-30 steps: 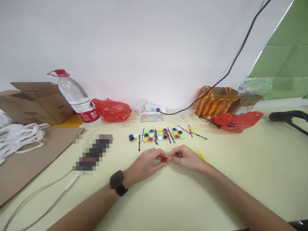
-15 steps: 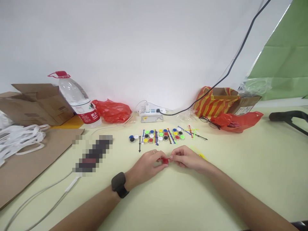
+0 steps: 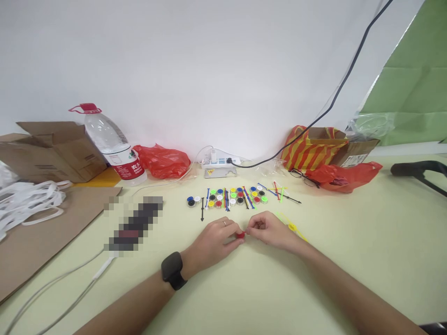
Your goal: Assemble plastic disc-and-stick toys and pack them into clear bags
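My left hand [image 3: 218, 238] pinches a small red disc [image 3: 240, 235] just above or on the table, thumb and index finger at its edge. My right hand [image 3: 269, 229] is closed beside it, its fingertips on the thin red end of a pointer [image 3: 245, 232] that reaches the disc. Most of this pointer is hidden by my fingers. Beyond my hands lie rows of colored discs on clear round bases [image 3: 240, 201] and several colored arrow-shaped pointers [image 3: 227, 200]. A yellow piece [image 3: 292, 227] with thin arms rests behind my right wrist.
A power strip [image 3: 220, 161] stands by the wall, with a black cable [image 3: 328, 109] rising right. At left are a large water bottle [image 3: 127, 163], a red bag [image 3: 164, 162] and a cardboard box [image 3: 59, 153]. Eyeglasses [image 3: 303, 176] and another red bag [image 3: 344, 177] lie at right.
The red pointer showed on both sides of the disc earlier; now only a short end shows. My left index finger has come down over the disc, and my right fingers have curled in.
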Demonstrator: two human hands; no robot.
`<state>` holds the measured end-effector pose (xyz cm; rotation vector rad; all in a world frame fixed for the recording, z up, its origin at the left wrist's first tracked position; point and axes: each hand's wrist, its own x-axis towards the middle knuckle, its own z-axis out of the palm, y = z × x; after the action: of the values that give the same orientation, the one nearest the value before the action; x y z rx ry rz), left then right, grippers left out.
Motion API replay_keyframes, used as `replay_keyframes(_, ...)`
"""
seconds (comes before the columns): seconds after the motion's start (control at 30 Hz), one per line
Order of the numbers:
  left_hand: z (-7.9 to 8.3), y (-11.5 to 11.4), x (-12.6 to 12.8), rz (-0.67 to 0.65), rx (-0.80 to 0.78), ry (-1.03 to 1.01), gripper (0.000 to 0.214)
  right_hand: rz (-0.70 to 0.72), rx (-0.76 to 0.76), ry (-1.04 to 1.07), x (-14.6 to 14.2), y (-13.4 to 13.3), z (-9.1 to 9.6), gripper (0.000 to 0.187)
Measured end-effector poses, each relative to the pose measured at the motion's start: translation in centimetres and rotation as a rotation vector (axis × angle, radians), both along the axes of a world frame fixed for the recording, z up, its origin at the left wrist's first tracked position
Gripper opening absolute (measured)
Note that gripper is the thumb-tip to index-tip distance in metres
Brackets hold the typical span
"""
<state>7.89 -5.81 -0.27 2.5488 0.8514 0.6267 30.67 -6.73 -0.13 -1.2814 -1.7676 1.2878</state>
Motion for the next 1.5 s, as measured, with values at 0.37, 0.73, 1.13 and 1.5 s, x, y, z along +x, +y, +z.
replay_keyframes(0.37,0.7,-0.3,0.1,-0.03,0.098,0.071,0.01,0.026,0.141,-0.133,0.4,-0.1,-0.2,0.014)
replay_keyframes(0.73,1.4,-0.7,-0.6,0.068,0.145,-0.129,0.05,-0.197,0.226,-0.135,0.4,-0.7,1.4,0.033)
replay_keyframes(1.13,1.9,-0.5,-0.2,-0.043,0.002,-0.031,0.022,-0.265,0.325,-0.201,0.8,-0.5,1.2,0.031)
replay_keyframes(1.5,1.8,-0.5,-0.6,-0.051,-0.081,-0.039,0.035,-0.21,0.204,-0.058,1.1,0.2,0.6,0.037)
